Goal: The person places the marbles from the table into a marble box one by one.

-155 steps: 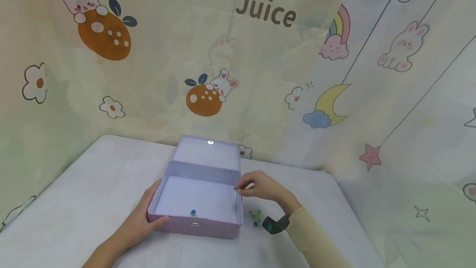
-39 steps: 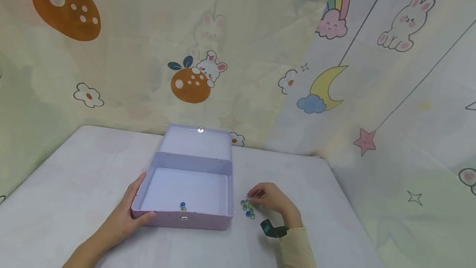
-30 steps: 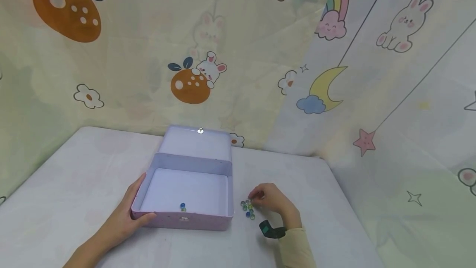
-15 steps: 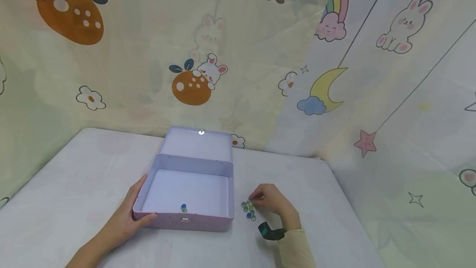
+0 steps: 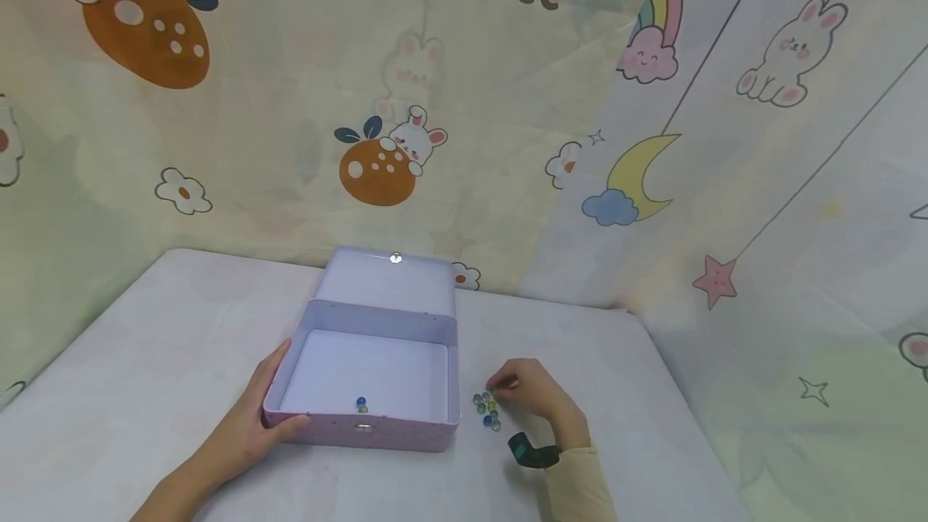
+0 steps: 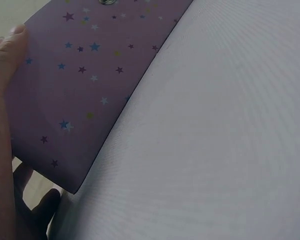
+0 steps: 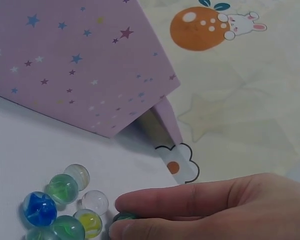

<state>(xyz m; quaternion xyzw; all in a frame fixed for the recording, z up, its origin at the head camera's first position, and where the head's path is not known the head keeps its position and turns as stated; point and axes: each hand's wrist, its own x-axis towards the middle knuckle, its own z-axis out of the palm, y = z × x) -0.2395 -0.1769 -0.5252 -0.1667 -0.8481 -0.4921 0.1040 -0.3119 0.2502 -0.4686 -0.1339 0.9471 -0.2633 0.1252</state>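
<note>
A pink-purple tin box (image 5: pixel 406 436) with printed stars lies on the table, its lid (image 5: pixel 391 282) folded back. My left hand (image 5: pixel 250 413) grips the box's front left corner, thumb on the front wall, fingers along the left side. Inside near the front wall sit a blue marble (image 5: pixel 361 401) and a yellow-green marble (image 5: pixel 363 409). To the right of the box, my right hand (image 5: pixel 535 393) pinches a dark green marble (image 7: pixel 125 216) between thumb and forefinger, low beside a cluster of glass marbles. Among these are a blue marble (image 7: pixel 40 209), a yellow marble (image 7: pixel 88 223) and a clear marble (image 7: pixel 95 202).
A white-covered table (image 5: pixel 181 321) carries everything. Behind and beside it hangs a cartoon-printed curtain (image 5: pixel 493 143) touching the far edge near the lid. A black strap device (image 5: pixel 532 451) is on the right wrist.
About five seconds ago my right hand was at the box's right rim; now it is down at the marbles on the table. In the last second it has barely moved; my left hand keeps its hold.
</note>
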